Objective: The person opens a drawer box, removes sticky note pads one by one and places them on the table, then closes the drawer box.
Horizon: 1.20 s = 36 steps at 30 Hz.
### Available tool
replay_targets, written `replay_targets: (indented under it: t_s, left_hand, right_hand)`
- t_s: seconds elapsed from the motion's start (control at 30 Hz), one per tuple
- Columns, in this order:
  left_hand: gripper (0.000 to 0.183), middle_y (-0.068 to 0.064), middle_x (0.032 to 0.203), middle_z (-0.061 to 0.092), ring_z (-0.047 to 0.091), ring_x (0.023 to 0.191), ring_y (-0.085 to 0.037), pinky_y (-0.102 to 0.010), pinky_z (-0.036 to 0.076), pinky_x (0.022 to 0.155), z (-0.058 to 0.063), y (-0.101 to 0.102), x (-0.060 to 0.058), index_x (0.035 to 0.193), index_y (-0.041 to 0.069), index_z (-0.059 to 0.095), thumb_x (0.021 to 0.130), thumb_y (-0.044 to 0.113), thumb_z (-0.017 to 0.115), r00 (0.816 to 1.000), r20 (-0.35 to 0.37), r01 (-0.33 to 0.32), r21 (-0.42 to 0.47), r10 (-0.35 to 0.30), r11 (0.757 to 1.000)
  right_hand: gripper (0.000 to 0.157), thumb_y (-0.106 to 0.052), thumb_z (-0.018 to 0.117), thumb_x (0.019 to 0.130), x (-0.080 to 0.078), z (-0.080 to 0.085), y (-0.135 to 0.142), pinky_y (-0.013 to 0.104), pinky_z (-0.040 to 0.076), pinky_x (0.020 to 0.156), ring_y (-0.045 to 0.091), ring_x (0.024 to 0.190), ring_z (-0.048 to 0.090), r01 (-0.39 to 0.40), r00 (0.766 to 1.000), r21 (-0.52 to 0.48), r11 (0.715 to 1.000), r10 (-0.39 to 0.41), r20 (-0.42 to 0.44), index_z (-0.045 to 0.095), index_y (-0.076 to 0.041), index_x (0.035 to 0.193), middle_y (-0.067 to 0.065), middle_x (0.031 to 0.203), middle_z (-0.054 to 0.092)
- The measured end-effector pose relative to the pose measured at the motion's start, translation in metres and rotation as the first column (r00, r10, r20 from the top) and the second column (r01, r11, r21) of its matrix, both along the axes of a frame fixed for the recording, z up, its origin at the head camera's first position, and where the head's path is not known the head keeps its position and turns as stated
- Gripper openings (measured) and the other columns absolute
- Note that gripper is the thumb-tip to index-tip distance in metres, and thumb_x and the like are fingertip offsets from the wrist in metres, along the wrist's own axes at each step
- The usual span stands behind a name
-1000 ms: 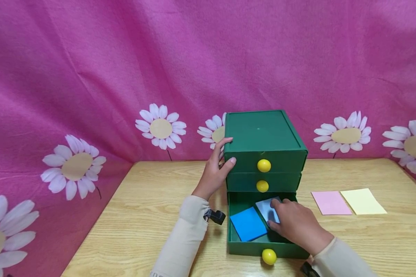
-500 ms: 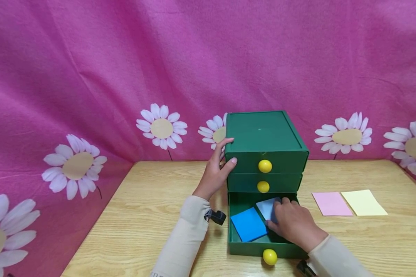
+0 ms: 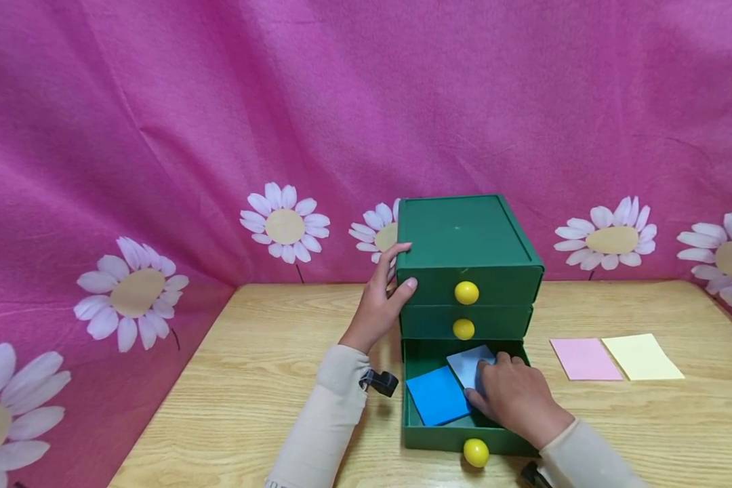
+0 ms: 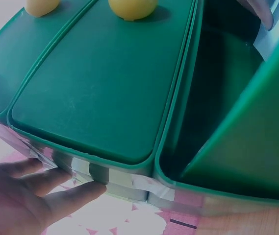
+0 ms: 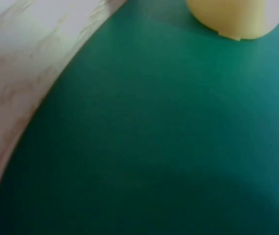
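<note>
A green three-drawer cabinet (image 3: pixel 463 234) with yellow knobs stands on the table. My left hand (image 3: pixel 375 303) rests against its left side, thumb on the front edge; the left wrist view shows the fingers (image 4: pixel 75 198) extended along the side. The bottom drawer (image 3: pixel 427 437) is pulled out. In it lie a bright blue sticky-note pad (image 3: pixel 438 396) and, behind it to the right, a pale blue sticky note (image 3: pixel 466 364). My right hand (image 3: pixel 518 393) reaches into the drawer and holds the pale note by its right part, which the fingers hide. The right wrist view shows only the drawer front (image 5: pixel 154 112).
A pink sticky note (image 3: pixel 585 359) and a pale yellow one (image 3: pixel 643 357) lie side by side on the wooden table (image 3: pixel 268 379), right of the cabinet. A pink cloth with daisies (image 3: pixel 366 102) hangs behind. The upper two drawers are closed.
The pale blue note has shifted slightly left within the drawer and turned a little. My right hand has moved slightly left and down. My left hand stays on the cabinet.
</note>
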<state>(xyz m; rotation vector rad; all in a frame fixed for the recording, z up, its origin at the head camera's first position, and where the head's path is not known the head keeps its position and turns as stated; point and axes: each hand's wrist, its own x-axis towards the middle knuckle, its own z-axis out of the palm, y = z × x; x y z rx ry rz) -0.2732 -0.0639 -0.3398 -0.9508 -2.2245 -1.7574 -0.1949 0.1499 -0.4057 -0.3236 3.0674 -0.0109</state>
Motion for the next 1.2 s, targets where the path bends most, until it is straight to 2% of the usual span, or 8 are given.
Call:
replay_targets:
  t_s: [0.2,0.4,0.73,0.97,1.2]
  left_hand:
    - [0.053,-0.006,0.155,0.028,0.032,0.14,-0.028,-0.054,0.032,0.107,-0.001,0.001,0.0,0.148,0.02,0.029,0.098,0.02,0.048,1.0,-0.017,0.0,0.012,0.0,1.0]
    - [0.053,-0.006,0.155,0.028,0.033,0.14,-0.026,-0.054,0.032,0.107,-0.001,0.001,0.0,0.148,0.021,0.03,0.098,0.02,0.048,1.0,-0.017,-0.001,0.017,0.002,1.0]
    - [0.053,-0.006,0.154,0.031,0.034,0.139,-0.027,-0.054,0.034,0.106,-0.002,0.002,-0.001,0.147,0.02,0.031,0.097,0.02,0.049,1.0,-0.022,-0.01,0.024,0.011,1.0]
    - [0.053,0.003,0.153,0.031,0.034,0.139,-0.021,-0.055,0.035,0.105,-0.026,0.004,-0.025,0.146,0.038,0.03,0.098,0.027,0.051,1.0,-0.027,-0.015,0.035,0.016,0.999]
    - [0.052,0.009,0.151,0.033,0.037,0.136,-0.014,-0.052,0.037,0.104,-0.027,0.004,-0.025,0.144,0.045,0.03,0.097,0.034,0.05,0.999,-0.033,-0.021,0.034,0.022,0.999]
  right_hand:
    - [0.05,-0.051,0.066,0.085,0.0,-0.003,0.001,0.045,0.052,0.06,0.026,0.071,0.05,0.002,0.999,-0.011,1.0,-0.002,-0.037,0.066,-0.004,0.102,0.015,0.081,0.056]
    - [0.051,-0.051,0.067,0.084,0.0,-0.003,0.001,0.046,0.052,0.06,0.027,0.072,0.05,0.016,0.999,-0.014,1.0,-0.017,-0.033,0.065,-0.004,0.102,0.015,0.08,0.056]
    - [0.049,-0.048,0.071,0.082,0.0,-0.002,0.001,0.04,0.048,0.056,0.024,0.068,0.048,0.043,0.998,-0.088,0.995,-0.047,-0.036,0.066,-0.003,0.101,0.009,0.072,0.051]
    - [0.055,-0.047,0.073,0.078,0.0,-0.002,0.0,0.038,0.044,0.053,0.024,0.067,0.046,0.067,0.995,-0.161,0.985,-0.079,-0.066,0.065,-0.001,0.106,0.009,0.072,0.05]
    - [0.06,-0.046,0.073,0.076,0.0,-0.002,-0.002,0.038,0.045,0.054,0.025,0.068,0.047,0.085,0.988,-0.193,0.977,-0.108,-0.111,0.063,0.002,0.111,0.012,0.075,0.054]
